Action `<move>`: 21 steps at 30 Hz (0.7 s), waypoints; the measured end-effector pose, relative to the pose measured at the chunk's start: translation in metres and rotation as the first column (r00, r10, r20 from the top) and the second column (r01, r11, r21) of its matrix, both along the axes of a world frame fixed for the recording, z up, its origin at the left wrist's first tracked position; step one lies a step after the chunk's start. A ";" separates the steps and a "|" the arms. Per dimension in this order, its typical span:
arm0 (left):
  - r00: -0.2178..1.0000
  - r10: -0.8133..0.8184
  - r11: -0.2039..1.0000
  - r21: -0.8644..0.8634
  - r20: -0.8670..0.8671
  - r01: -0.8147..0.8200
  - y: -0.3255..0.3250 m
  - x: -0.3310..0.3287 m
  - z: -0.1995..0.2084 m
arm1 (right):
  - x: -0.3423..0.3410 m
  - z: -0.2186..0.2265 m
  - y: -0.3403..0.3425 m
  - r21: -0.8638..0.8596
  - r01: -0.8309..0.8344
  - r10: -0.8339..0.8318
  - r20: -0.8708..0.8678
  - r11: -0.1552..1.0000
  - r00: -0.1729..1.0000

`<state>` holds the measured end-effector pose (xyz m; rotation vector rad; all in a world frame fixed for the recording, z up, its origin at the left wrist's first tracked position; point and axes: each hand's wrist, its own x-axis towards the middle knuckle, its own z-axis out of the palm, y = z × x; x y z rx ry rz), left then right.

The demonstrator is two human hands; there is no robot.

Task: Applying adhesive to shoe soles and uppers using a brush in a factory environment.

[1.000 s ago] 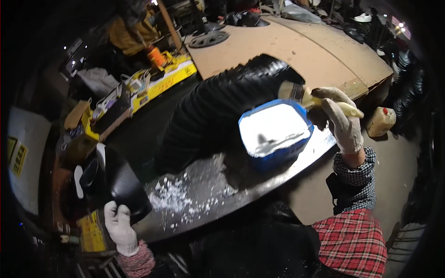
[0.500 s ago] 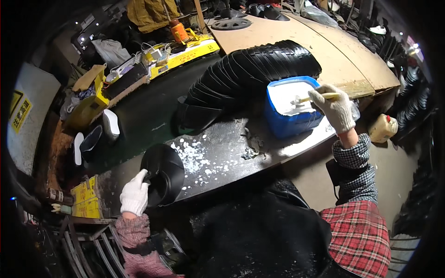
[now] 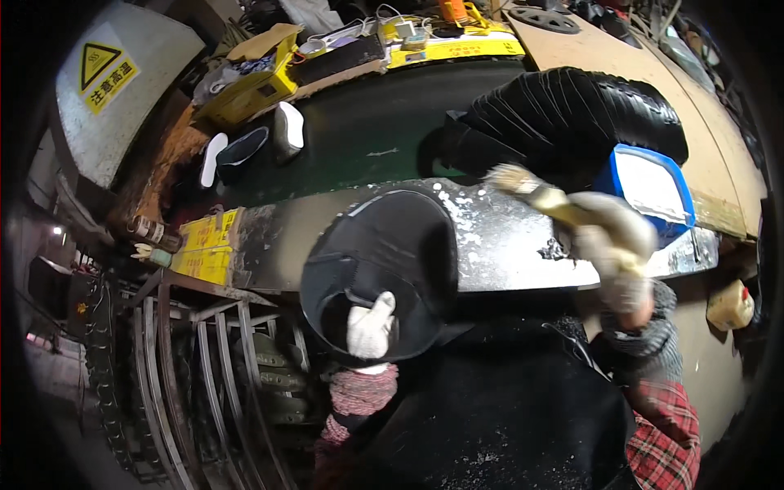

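Note:
My left hand (image 3: 371, 328), in a white knit glove, grips the near edge of a black shoe upper (image 3: 400, 241). The upper is turned with its hollow side showing, over the bench's front edge. My right hand (image 3: 616, 233), gloved and smeared by motion, is closed on the handle of a wide brush (image 3: 523, 186). Its pale bristles point left, above the bench and to the right of the upper. Behind that hand stands a blue tub (image 3: 683, 181) holding white liquid. A row of nested black uppers (image 3: 572, 118) lies beyond the brush.
White splashes mark the bench top (image 3: 514, 265). Shoes with white soles (image 3: 287, 135) stand on the dark green surface (image 3: 367, 106) behind. A metal rack (image 3: 220, 359) is at lower left, near a yellow carton (image 3: 208, 245). A pale jug (image 3: 729, 306) sits at right.
My right hand has brought the brush out of the tub and leftward over the bench. My left hand has lifted and tilted the upper, showing its inside. The view has shifted left.

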<state>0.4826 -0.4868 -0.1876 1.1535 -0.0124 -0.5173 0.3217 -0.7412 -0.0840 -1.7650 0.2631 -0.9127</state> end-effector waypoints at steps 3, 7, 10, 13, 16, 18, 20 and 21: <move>0.991 -0.134 0.986 -0.107 -0.013 0.132 -0.015 -0.001 -0.013 | 0.071 0.000 0.004 -0.626 -0.223 0.319 0.043 0.747 0.947; 0.972 -0.218 0.959 -0.206 -0.088 0.196 0.002 0.004 -0.026 | 0.116 -0.033 0.004 0.060 -0.329 0.330 0.001 0.942 0.944; 0.963 -0.248 0.947 -0.233 -0.105 0.219 0.010 0.006 -0.028 | 0.083 -0.054 -0.012 0.257 -0.242 0.265 -0.055 0.936 0.963; 0.947 -0.304 0.931 -0.246 -0.107 0.271 0.001 0.012 -0.037 | 0.046 -0.064 -0.014 0.195 -0.209 0.231 -0.096 0.958 0.968; 0.950 -0.299 0.938 -0.212 -0.088 0.276 0.006 0.012 -0.030 | 0.090 -0.018 0.000 0.148 -0.196 0.185 0.090 0.969 0.979; 0.949 -0.307 0.934 -0.218 -0.075 0.284 0.004 0.008 -0.030 | 0.119 0.013 0.020 -0.336 -0.389 0.443 0.098 0.858 0.891; 0.938 -0.339 0.924 -0.212 -0.077 0.317 -0.004 0.010 -0.032 | 0.130 0.021 0.063 -0.529 -0.429 0.458 -0.085 0.732 0.885; 0.934 -0.350 0.922 -0.202 -0.072 0.330 -0.007 0.010 -0.031 | 0.129 0.012 0.080 -0.635 -0.317 0.461 0.070 0.704 0.885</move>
